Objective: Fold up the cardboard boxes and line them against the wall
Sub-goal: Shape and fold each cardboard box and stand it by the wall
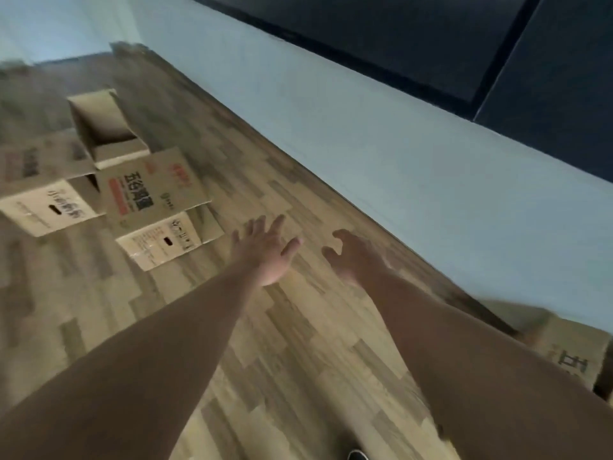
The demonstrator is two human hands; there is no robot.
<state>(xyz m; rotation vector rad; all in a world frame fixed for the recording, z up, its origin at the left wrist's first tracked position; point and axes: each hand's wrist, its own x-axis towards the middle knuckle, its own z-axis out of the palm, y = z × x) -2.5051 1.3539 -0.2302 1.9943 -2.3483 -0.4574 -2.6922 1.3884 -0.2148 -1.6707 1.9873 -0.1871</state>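
Several cardboard boxes lie on the wood floor at the left. The nearest printed box [149,190] lies on its side with a flap [162,242] spread toward me. Behind it stands an upright box [106,127] with its top open, and another printed box [49,207] lies further left. My left hand [268,250] reaches forward with fingers spread, just right of the nearest box and not touching it. My right hand [355,257] is beside it, fingers curled apart, holding nothing. One more box [564,346] stands by the wall at the right edge, partly hidden by my right arm.
A pale wall [365,134] runs diagonally along the right side of the wood floor [282,343], with dark panels [431,38] above it. A dark shoe tip [360,455] shows at the bottom edge. The view is motion-blurred.
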